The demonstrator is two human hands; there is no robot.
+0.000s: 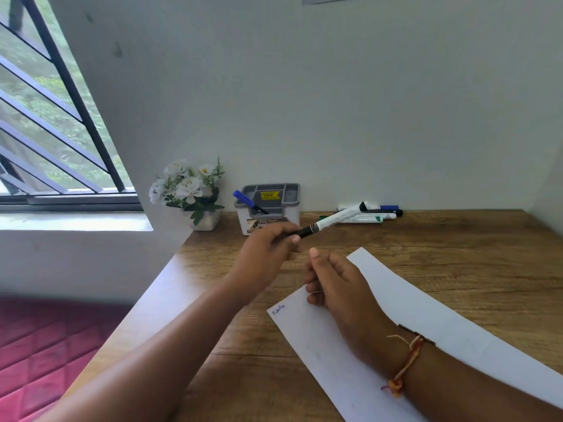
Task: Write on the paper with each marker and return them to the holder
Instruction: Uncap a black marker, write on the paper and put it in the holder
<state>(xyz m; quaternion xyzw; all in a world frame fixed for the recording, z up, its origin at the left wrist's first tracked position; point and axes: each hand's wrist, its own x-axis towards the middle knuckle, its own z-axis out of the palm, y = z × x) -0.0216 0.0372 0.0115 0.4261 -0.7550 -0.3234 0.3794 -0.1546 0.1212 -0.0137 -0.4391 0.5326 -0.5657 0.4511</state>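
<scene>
- Our left hand (268, 249) is closed around the dark end of a white marker with a black cap (333, 220).
- We hold the marker up in the air above the brown wooden desk (457, 257). Its far end points up and to the right.
- Our right hand (335, 281) is curled into a loose fist with the thumb sticking up. We cannot tell if there is anything inside it.
- The right hand is above the near left part of the long white sheet of paper (426, 306). The paper lies flat on the desk and runs off to the right.
- A tiny bit of blue writing (278, 309) is in the near left corner of the paper.
- An orange and yellow string band (406, 365) is tied around our right wrist.
- The grey and white plastic holder (268, 208) stands at the back of the desk by the wall. It has a yellow sticker on it.
- A marker with a blue cap (248, 202) leans inside the holder on its left side.
- A few more markers (374, 213) lie on their sides on the desk, to the right of the holder and close to the wall.
- A small white pot of white flowers (190, 190) sits just left of the holder.
- A window with dark bars (54, 117) is on the far left.
</scene>
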